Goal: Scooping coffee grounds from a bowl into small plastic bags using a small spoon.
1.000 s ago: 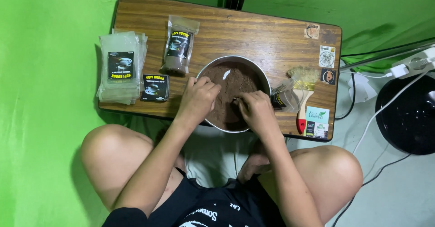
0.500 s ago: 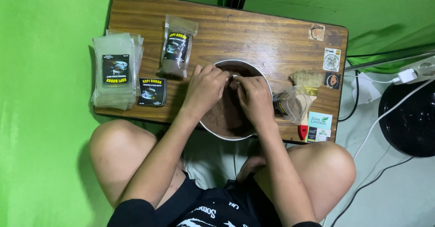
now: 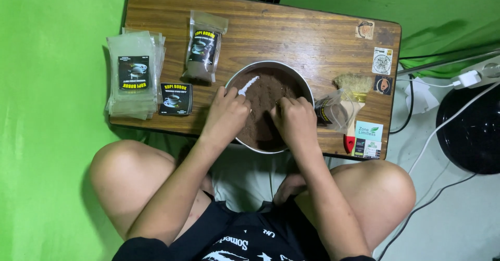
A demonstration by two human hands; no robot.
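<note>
Empty pouches (image 3: 134,76): a thick stack of clear, flat plastic pouches with dark labels at the far left of the bench (image 3: 291,34); by the look of it none of them holds powder, so most of the filling seems left to do.
Label stack (image 3: 175,98): a small square pile of black printed labels, just beside the pouches and near the front edge.
Filled pouch (image 3: 204,47): one clear pouch lying flat, dark powder showing at its lower end, a black label on its face; it appears to be the only finished one.
Left hand (image 3: 227,116): curled over the near left rim of the bowl, fingers closed around the handle of a white spoon (image 3: 248,85) whose scoop rests on the powder.
Bowl (image 3: 307,86): round, thin metal with a shiny rim, standing at the front middle of the bench and overhanging its edge slightly.
Powder (image 3: 265,97): fine, matte brown, loose and uneven, filling most of the bowl.
Right hand (image 3: 295,119): knuckles up over the right half of the bowl, fingers bent down into the powder; what they pinch, if anything, cannot be told.
Open pouch (image 3: 333,112): crumpled clear plastic with a dark label, touching the bowl's right side.
Brush (image 3: 354,91): pale bristles, red handle, lying beside it.
Bench: dark, grained wood with a few stickers at the right.
</note>
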